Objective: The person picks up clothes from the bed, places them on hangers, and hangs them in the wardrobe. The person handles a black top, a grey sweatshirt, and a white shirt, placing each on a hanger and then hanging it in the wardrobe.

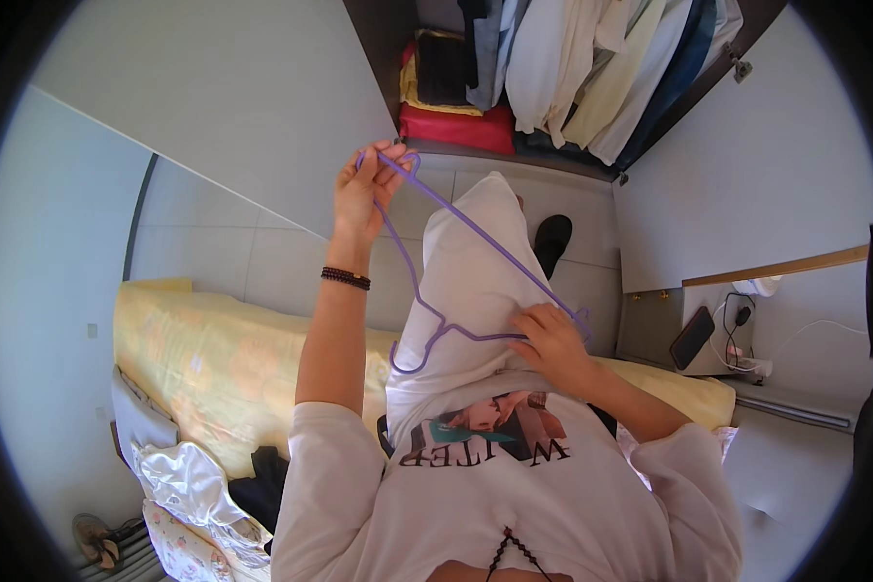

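A thin purple clothes hanger stretches across my lap. My left hand, with dark beaded bracelets at its wrist, grips one end of it, fingers curled around the corner. At the other end my right hand is closed over the lower arm and partly hides it; its fingertips are slightly blurred. The hanger's hook points down to the left, over my white trousers. No garment hangs on the hanger.
Ahead, an open wardrobe holds hanging clothes above a folded red cloth. Its doors stand open on both sides. A yellow bedsheet lies behind at left, near a white satin garment. A phone is at right.
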### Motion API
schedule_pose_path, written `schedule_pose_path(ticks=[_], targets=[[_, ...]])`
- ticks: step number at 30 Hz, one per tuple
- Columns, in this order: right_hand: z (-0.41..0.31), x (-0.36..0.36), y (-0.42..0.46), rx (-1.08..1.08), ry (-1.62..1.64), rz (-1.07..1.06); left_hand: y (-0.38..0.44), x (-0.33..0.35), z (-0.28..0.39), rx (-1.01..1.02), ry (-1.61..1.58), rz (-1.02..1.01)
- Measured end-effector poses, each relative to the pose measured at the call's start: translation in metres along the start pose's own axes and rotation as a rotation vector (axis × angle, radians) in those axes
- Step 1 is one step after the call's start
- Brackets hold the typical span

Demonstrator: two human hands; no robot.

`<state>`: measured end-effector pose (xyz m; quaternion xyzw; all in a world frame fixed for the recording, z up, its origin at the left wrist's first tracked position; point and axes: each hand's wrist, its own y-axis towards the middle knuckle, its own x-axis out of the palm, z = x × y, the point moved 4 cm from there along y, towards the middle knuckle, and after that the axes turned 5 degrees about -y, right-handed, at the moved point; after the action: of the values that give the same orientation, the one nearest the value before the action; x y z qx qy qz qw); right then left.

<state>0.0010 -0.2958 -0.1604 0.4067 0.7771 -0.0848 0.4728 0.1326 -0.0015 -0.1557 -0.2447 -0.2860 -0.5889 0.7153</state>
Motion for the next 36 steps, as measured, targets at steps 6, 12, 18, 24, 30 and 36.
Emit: schedule_pose_path(ticks=[6, 12, 18, 24, 30, 36], targets=[[-0.020, 0.022, 0.045, 0.122, 0.214, 0.003, -0.007, 0.030, 0.011, 0.098, 0.072, -0.038], [0.010, -0.011, 0.066, 0.234, 0.224, 0.409, -0.017, 0.042, 0.031, 0.174, 0.091, -0.062], [0.027, 0.005, 0.059, 0.485, 0.666, -0.033, -0.033, 0.071, 0.035, 0.285, 0.324, 0.074], [0.020, 0.000, 0.057, 0.434, 0.541, 0.020, -0.051, 0.087, 0.040, 0.461, 0.461, 0.063], [0.025, 0.007, 0.057, 0.433, 0.517, 0.061, -0.067, 0.110, 0.042, 0.548, 0.474, -0.021], [0.029, 0.003, 0.053, 0.414, 0.574, 0.049, -0.071, 0.118, 0.046, 0.570, 0.496, -0.033]])
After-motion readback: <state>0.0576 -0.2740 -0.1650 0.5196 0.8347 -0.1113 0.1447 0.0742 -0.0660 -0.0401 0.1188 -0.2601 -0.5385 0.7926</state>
